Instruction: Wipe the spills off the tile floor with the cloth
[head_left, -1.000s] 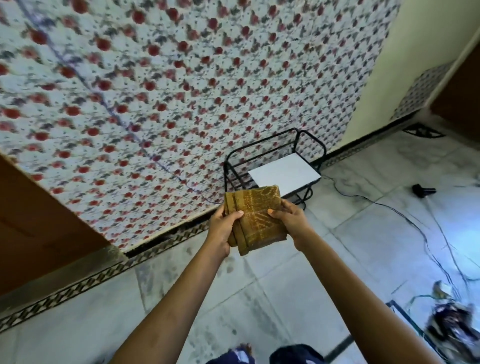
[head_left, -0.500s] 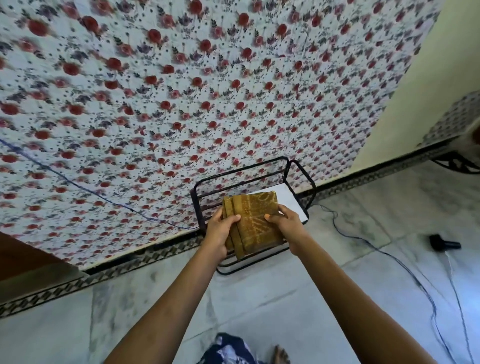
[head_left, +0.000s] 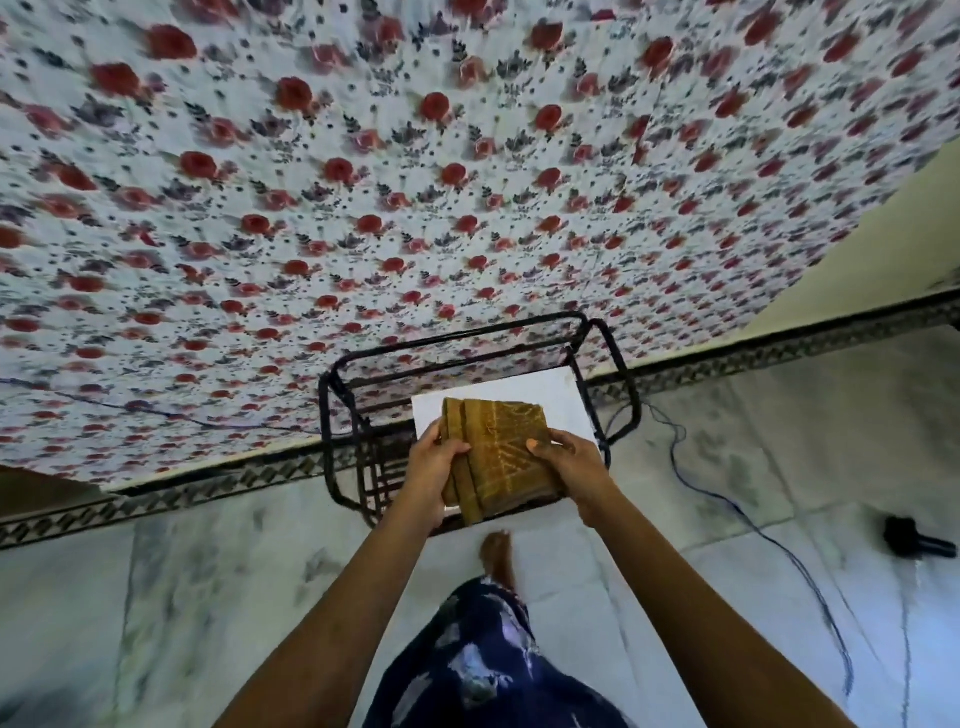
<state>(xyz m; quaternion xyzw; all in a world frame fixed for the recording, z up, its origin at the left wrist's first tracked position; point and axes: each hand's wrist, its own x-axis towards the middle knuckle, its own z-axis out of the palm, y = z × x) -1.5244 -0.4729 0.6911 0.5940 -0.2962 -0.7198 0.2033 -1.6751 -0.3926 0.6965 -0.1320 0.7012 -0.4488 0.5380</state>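
A folded mustard-yellow patterned cloth (head_left: 498, 452) is held in front of me, above a black wire rack. My left hand (head_left: 434, 470) grips its left edge with the thumb on top. My right hand (head_left: 569, 467) grips its right side. The pale marble tile floor (head_left: 208, 597) spreads below with grey mottled marks; I cannot tell which of them are spills.
The black wire rack (head_left: 343, 415) with a white shelf (head_left: 545, 397) stands against the floral-tiled wall (head_left: 415, 182). A thin blue cable (head_left: 769, 535) runs across the floor on the right, near a small black device (head_left: 911, 540). My foot (head_left: 496, 556) and dark blue garment (head_left: 478, 654) are below.
I have stepped closer to the rack; it now sits directly under the cloth. Both hands keep the same hold on the cloth. My foot has come into view.
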